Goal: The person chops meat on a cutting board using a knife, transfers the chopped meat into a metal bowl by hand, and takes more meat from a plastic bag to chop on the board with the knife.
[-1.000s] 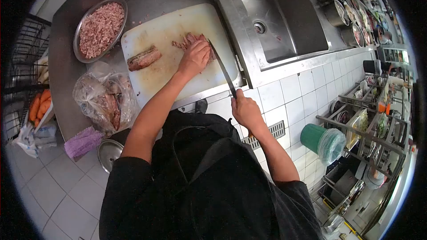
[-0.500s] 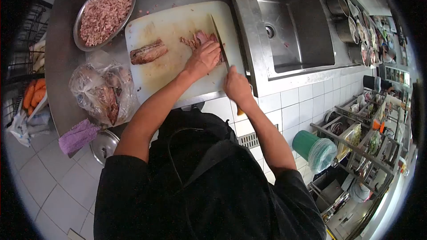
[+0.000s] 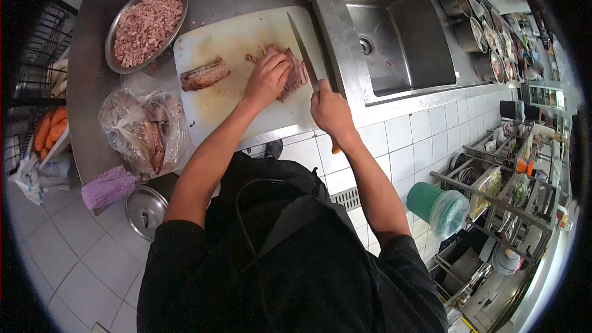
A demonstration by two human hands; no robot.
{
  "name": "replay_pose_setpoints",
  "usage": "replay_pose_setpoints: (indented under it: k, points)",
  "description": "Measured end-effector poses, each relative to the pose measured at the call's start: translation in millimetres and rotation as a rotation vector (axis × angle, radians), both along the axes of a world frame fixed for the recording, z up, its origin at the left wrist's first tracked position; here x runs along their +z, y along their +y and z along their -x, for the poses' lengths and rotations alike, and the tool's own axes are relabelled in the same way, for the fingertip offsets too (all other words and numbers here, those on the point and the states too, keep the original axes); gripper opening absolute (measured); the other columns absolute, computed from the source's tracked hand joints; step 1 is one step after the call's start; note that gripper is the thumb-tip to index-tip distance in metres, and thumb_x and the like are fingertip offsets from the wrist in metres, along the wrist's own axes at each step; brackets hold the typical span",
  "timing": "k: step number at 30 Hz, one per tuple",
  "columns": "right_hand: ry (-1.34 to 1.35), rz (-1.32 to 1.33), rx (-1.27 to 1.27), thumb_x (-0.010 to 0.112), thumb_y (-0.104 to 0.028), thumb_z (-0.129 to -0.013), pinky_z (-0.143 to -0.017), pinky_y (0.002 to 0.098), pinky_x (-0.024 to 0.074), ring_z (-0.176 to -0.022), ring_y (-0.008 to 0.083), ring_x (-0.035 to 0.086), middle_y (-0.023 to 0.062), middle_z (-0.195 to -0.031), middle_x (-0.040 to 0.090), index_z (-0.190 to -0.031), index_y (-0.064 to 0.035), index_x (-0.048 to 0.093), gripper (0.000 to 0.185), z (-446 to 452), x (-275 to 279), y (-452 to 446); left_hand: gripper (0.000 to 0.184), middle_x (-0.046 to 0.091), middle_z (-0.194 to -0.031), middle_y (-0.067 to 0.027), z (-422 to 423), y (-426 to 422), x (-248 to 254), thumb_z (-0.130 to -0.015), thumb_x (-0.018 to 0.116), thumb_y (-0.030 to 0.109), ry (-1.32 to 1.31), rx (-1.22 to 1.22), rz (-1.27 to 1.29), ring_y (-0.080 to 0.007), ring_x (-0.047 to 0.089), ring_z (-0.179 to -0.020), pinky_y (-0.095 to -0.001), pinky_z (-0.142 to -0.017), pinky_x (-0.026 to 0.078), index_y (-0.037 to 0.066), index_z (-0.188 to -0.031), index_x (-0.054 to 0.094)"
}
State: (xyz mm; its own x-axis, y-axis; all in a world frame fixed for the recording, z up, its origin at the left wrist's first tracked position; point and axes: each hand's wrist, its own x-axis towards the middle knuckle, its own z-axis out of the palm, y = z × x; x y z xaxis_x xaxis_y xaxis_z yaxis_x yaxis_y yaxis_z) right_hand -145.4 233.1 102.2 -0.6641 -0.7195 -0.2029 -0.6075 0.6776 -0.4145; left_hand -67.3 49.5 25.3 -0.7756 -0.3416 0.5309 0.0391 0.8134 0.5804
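My right hand [image 3: 331,110] is closed round the handle of a long knife [image 3: 303,43], its blade pointing away from me beside the cut meat. With bent fingers, my left hand [image 3: 269,80] presses and grips the reddish-brown sliced meat [image 3: 295,74] on the white cutting board [image 3: 222,114]. Some shreds lie by my fingertips, and part of the meat is hidden under the hand. A darker uncut chunk of meat [image 3: 206,74] rests on the board's left side.
Diced meat [image 3: 148,28] heaps in a metal bowl at upper left. Below it is a clear plastic bag [image 3: 145,126] of meat, near a purple cloth [image 3: 110,188] at the counter's edge. A steel sink [image 3: 425,37] adjoins the board's right; metal pots [image 3: 470,36] stand beyond.
My left hand has shifted left, uncovering more cut meat on the right. The knife has moved slightly away from the hand, to the right edge of the meat, still in my right hand.
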Motion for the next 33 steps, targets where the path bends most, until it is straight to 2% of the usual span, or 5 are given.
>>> replay_pose_setpoints:
  k: [15, 21, 24, 27, 33]
  points:
    - [-0.039, -0.022, 0.034, 0.050, -0.015, -0.095, -0.074, 0.0608, 0.0526, -0.077, 0.0527, 0.066, 0.0346, -0.078, 0.065, -0.106, 0.0039, 0.044, 0.023, -8, -19, -20, 0.022, 0.064, -0.121, -0.0207, 17, -9, -23, -0.087, 0.068, 0.005, -0.026, -0.069, 0.013, -0.0393, 0.057, -0.120, -0.0475, -0.105, 0.047, -0.005, -0.106, 0.066]
    - [-0.106, -0.141, 0.013, 0.049, -0.015, -0.093, -0.080, 0.0573, 0.0546, -0.086, 0.0508, 0.068, 0.0334, -0.089, 0.068, -0.110, 0.0017, 0.045, 0.024, -5, -20, -28, 0.024, 0.062, -0.120, -0.0201, 22, -14, -35, -0.086, 0.067, 0.004, -0.003, -0.089, 0.020, -0.0397, 0.057, -0.118, -0.0477, -0.105, 0.046, -0.005, -0.108, 0.064]
    - [-0.073, -0.100, 0.028, 0.047, -0.013, -0.094, -0.076, 0.0600, 0.0533, -0.080, 0.0540, 0.066, 0.0361, -0.080, 0.065, -0.106, 0.0059, 0.044, 0.023, -6, -25, -32, 0.024, 0.062, -0.121, -0.0195, 21, -16, -32, -0.086, 0.067, 0.004, -0.042, -0.117, -0.003, -0.0392, 0.057, -0.119, -0.0472, -0.106, 0.046, -0.005, -0.108, 0.064]
    - [-0.140, -0.196, -0.006, 0.050, -0.015, -0.091, -0.086, 0.0564, 0.0536, -0.094, 0.0511, 0.067, 0.0351, -0.103, 0.068, -0.139, 0.0035, 0.037, 0.052, 3, -25, -50, 0.024, 0.062, -0.122, -0.0188, 20, -17, -23, -0.086, 0.067, 0.003, -0.093, -0.147, 0.000, -0.0383, 0.056, -0.120, -0.0461, -0.106, 0.046, -0.005, -0.108, 0.065]
    - [-0.154, -0.120, 0.055, 0.048, -0.021, -0.092, -0.092, 0.0564, 0.0508, -0.099, 0.0519, 0.066, 0.0366, -0.105, 0.066, -0.146, 0.0018, 0.032, 0.061, 30, -45, -52, 0.024, 0.062, -0.125, -0.0177, 17, -15, -24, -0.088, 0.067, 0.005, -0.062, -0.132, 0.014, -0.0375, 0.056, -0.124, -0.0444, -0.108, 0.045, -0.004, -0.110, 0.067]
